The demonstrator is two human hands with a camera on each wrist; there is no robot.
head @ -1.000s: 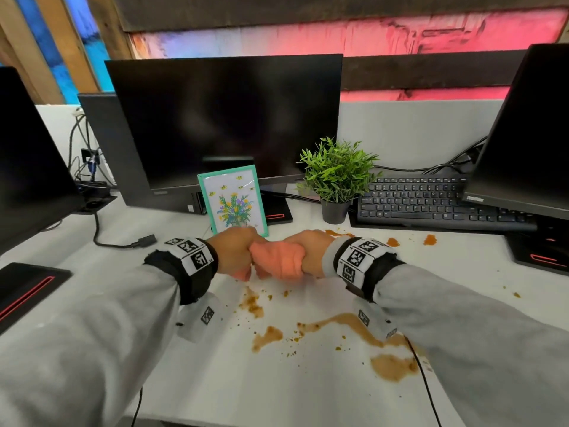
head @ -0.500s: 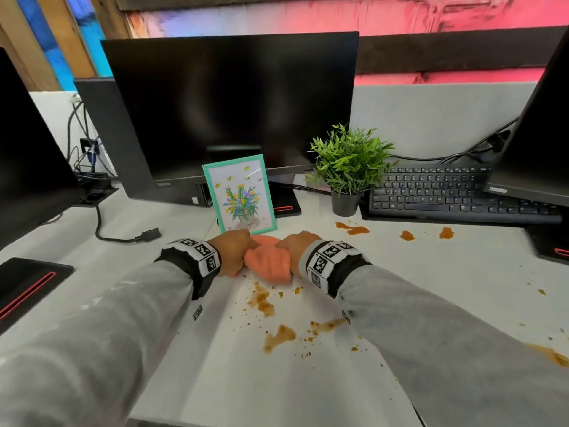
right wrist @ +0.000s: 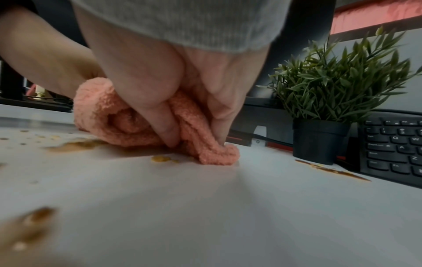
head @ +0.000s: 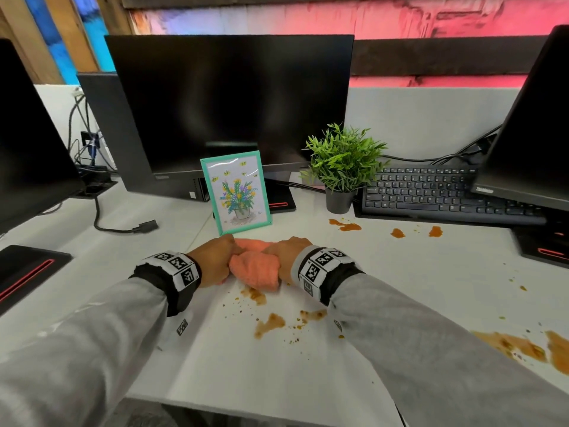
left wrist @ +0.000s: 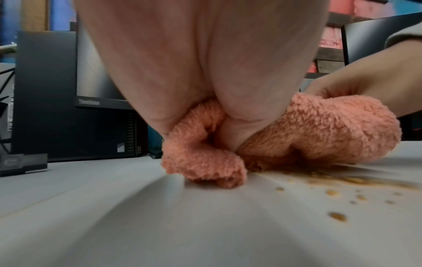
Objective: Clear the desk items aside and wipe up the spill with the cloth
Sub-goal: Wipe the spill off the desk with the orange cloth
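A fluffy pink cloth [head: 255, 268] lies bunched on the white desk [head: 400, 272], just in front of the picture frame. My left hand [head: 215, 261] grips its left end and my right hand [head: 284, 257] grips its right end, both with fingers curled into the fabric. The left wrist view shows the cloth [left wrist: 319, 130] pressed onto the desk by my left hand [left wrist: 226, 130]. In the right wrist view my right hand [right wrist: 182, 126] pinches folds of the cloth [right wrist: 109, 115]. Brown spill [head: 269, 325] spreads in patches near the cloth, with a larger pool [head: 523, 349] at the right.
A green-framed flower picture [head: 235, 192] stands right behind the cloth. A small potted plant [head: 341, 171], a black keyboard [head: 431, 189] and monitors [head: 228, 103] line the back. More spill drops [head: 345, 224] lie before the plant. A loose cable [head: 123, 226] lies at left.
Both hands have shifted with the cloth a little towards the picture frame, staying on the desk. The head view has turned, so the big spill now sits further right.
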